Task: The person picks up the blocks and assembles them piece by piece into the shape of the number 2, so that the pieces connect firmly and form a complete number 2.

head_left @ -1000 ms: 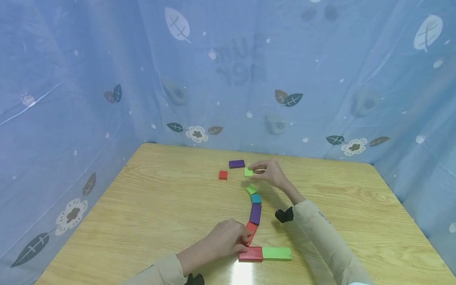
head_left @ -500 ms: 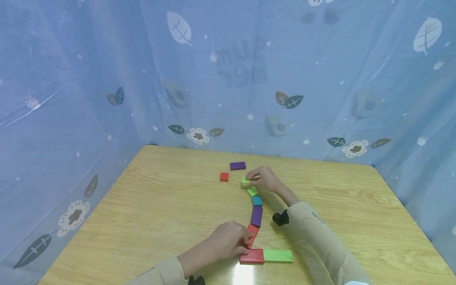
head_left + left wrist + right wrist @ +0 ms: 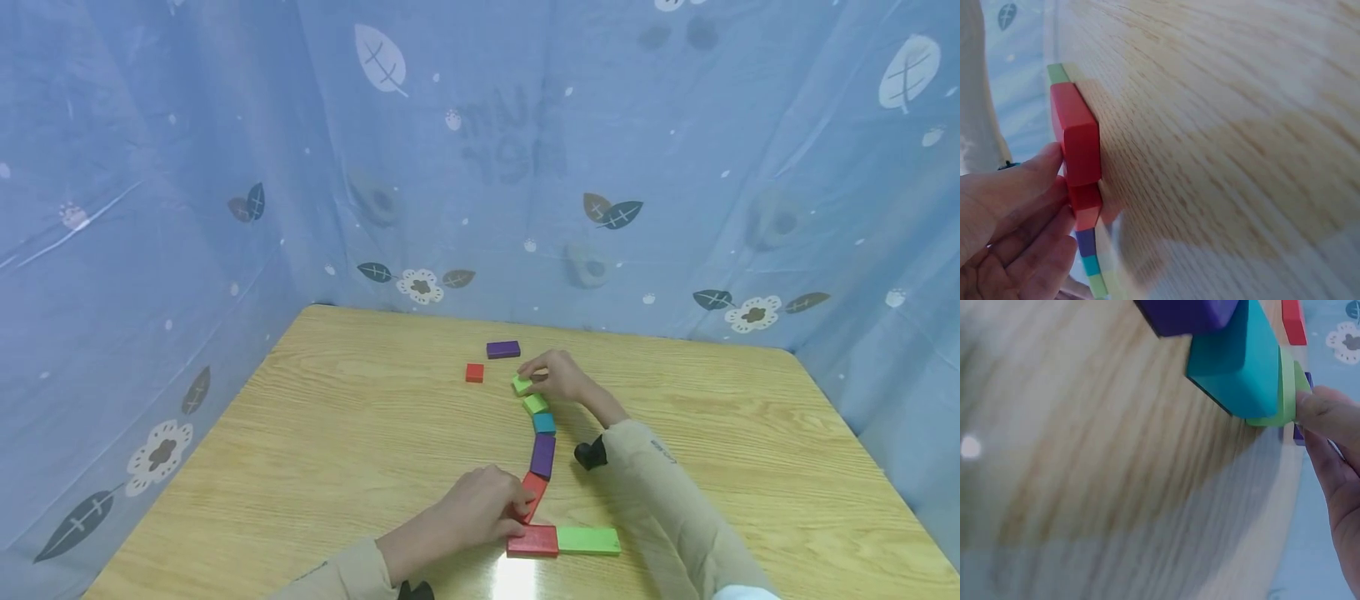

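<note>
Coloured blocks form a curved row on the table. My right hand [image 3: 558, 377] pinches a small light-green block [image 3: 520, 385] at the far end, close to a second light-green block [image 3: 535, 404]. Nearer come a teal block [image 3: 544, 424], a purple block [image 3: 543, 456] and a slanted red block [image 3: 536, 486]. At the near end a wider red block [image 3: 533, 543] lies end to end with a long green block [image 3: 589, 541]. My left hand [image 3: 480, 506] touches both red blocks, its thumb [image 3: 1044, 164] at the wider one's edge and its fingers by the slanted one.
Beyond the row, a purple block [image 3: 503, 350] and a small red block [image 3: 475, 373] lie apart on the wooden table [image 3: 360, 417]. A blue patterned curtain [image 3: 480, 167] hangs along the table's back and sides. Black pieces [image 3: 591, 453] stick out at both wrists.
My right hand has brought the small light-green block nearer, down to the far end of the row, and turned it slightly. My left hand keeps its place on the red blocks.
</note>
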A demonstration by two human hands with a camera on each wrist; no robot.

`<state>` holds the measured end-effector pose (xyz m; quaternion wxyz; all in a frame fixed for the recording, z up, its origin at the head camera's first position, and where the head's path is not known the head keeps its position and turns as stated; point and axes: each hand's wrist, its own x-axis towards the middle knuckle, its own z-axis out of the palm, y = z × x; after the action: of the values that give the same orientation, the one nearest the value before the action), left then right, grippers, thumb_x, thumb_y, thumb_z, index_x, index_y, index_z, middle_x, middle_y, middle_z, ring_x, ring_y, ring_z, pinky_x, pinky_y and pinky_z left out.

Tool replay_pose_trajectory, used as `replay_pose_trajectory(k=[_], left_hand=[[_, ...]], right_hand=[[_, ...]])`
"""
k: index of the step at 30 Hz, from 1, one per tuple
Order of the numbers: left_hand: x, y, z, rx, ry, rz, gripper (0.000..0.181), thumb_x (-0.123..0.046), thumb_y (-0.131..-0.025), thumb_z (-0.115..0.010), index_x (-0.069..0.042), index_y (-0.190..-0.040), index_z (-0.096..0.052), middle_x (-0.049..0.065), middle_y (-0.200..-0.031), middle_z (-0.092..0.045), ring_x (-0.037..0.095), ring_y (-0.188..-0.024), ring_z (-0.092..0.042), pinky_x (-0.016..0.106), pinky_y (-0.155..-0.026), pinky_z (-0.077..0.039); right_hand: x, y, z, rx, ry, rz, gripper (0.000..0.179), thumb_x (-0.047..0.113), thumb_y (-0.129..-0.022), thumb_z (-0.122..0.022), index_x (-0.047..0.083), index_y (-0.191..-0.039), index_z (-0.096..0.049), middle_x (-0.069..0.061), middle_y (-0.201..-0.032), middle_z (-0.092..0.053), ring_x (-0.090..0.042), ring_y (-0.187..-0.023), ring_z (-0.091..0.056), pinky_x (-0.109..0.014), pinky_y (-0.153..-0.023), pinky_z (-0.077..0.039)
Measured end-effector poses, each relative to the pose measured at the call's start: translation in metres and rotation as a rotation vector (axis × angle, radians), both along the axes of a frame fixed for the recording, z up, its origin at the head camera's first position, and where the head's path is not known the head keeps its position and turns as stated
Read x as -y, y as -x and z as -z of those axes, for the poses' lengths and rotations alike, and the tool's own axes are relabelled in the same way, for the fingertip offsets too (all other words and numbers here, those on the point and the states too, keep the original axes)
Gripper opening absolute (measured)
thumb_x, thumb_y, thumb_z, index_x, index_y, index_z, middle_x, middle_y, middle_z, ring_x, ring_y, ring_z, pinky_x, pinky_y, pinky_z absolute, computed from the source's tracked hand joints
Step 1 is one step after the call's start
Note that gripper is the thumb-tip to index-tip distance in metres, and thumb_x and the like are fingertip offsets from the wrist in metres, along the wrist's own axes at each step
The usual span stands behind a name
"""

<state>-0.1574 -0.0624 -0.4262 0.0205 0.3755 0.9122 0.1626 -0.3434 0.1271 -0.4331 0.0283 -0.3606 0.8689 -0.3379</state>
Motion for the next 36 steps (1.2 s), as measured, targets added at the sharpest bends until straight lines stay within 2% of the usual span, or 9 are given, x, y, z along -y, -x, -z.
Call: replay_pose_trajectory(k=[7, 13, 19, 24, 28, 31, 33, 36], left_hand=[[0.001, 0.0, 0.0, -0.002, -0.021, 0.007, 0.015, -0.028, -0.074, -0.082, -0.018, -0.084, -0.076, -0.013, -0.082, -0.07, -0.005, -0.072, -0.058, 0.01, -0.062, -0.042], [0.0, 0.001, -0.001, -0.002, -0.01, 0.005, 0.014, -0.028, -0.074, -0.082, -0.019, -0.082, -0.076, -0.013, -0.08, -0.07, -0.006, -0.071, -0.058, 0.009, -0.06, -0.041], [0.0, 0.001, -0.001, 0.006, -0.016, 0.0, 0.016, -0.029, -0.074, -0.082, -0.018, -0.084, -0.077, -0.013, -0.082, -0.07, -0.005, -0.075, -0.06, 0.01, -0.064, -0.043], [0.002, 0.002, -0.001, -0.005, -0.025, 0.01, 0.016, -0.029, -0.075, -0.082, -0.018, -0.084, -0.077, -0.012, -0.084, -0.07, -0.003, -0.078, -0.061, 0.011, -0.067, -0.045], [0.004, 0.004, -0.002, -0.018, -0.028, 0.013, 0.015, -0.029, -0.075, -0.081, -0.018, -0.085, -0.076, -0.011, -0.088, -0.071, -0.001, -0.082, -0.063, 0.012, -0.07, -0.046], [0.005, 0.004, -0.003, -0.022, -0.026, 0.01, 0.016, -0.029, -0.075, -0.081, -0.018, -0.085, -0.076, -0.011, -0.092, -0.071, 0.001, -0.086, -0.064, 0.013, -0.072, -0.046], [0.004, 0.004, -0.003, -0.018, -0.02, 0.008, 0.016, -0.029, -0.075, -0.081, -0.018, -0.085, -0.076, -0.011, -0.093, -0.071, 0.001, -0.088, -0.064, 0.013, -0.073, -0.046], [0.001, 0.001, 0.002, -0.017, -0.018, 0.008, 0.015, -0.03, -0.075, -0.081, -0.019, -0.085, -0.076, -0.012, -0.094, -0.071, 0.0, -0.087, -0.064, 0.013, -0.073, -0.046]], right_hand=[[0.0, 0.007, -0.002, 0.053, 0.042, -0.139, 0.019, -0.013, -0.076, -0.071, -0.01, -0.095, -0.071, -0.026, -0.11, -0.065, -0.04, -0.104, -0.062, -0.036, -0.083, -0.053], [0.002, 0.008, -0.004, -0.002, 0.0, -0.209, 0.022, -0.014, -0.077, -0.069, -0.006, -0.097, -0.072, -0.021, -0.108, -0.068, -0.036, -0.102, -0.064, -0.034, -0.078, -0.055], [0.003, 0.008, -0.003, 0.035, 0.019, -0.214, 0.021, -0.016, -0.079, -0.066, -0.005, -0.095, -0.073, -0.019, -0.105, -0.069, -0.035, -0.101, -0.065, -0.034, -0.074, -0.056], [0.004, 0.009, -0.001, 0.019, 0.009, -0.204, 0.021, -0.015, -0.08, -0.065, -0.004, -0.095, -0.074, -0.018, -0.105, -0.069, -0.033, -0.1, -0.065, -0.03, -0.074, -0.055], [0.003, 0.01, -0.004, 0.013, 0.011, -0.161, 0.023, -0.015, -0.082, -0.064, -0.004, -0.099, -0.072, -0.019, -0.109, -0.068, -0.035, -0.102, -0.064, -0.033, -0.079, -0.055], [-0.002, 0.011, -0.008, 0.035, 0.053, -0.071, 0.025, -0.014, -0.082, -0.064, -0.007, -0.106, -0.069, -0.021, -0.111, -0.067, -0.036, -0.104, -0.063, -0.037, -0.084, -0.053], [-0.007, 0.012, -0.011, 0.078, 0.109, 0.0, 0.027, -0.012, -0.085, -0.062, -0.008, -0.111, -0.066, -0.022, -0.113, -0.066, -0.037, -0.106, -0.062, -0.04, -0.087, -0.052], [-0.018, 0.013, -0.011, 0.226, 0.271, 0.08, 0.03, -0.009, -0.088, -0.06, -0.012, -0.118, -0.06, -0.028, -0.12, -0.06, -0.041, -0.112, -0.057, -0.038, -0.09, -0.05]])
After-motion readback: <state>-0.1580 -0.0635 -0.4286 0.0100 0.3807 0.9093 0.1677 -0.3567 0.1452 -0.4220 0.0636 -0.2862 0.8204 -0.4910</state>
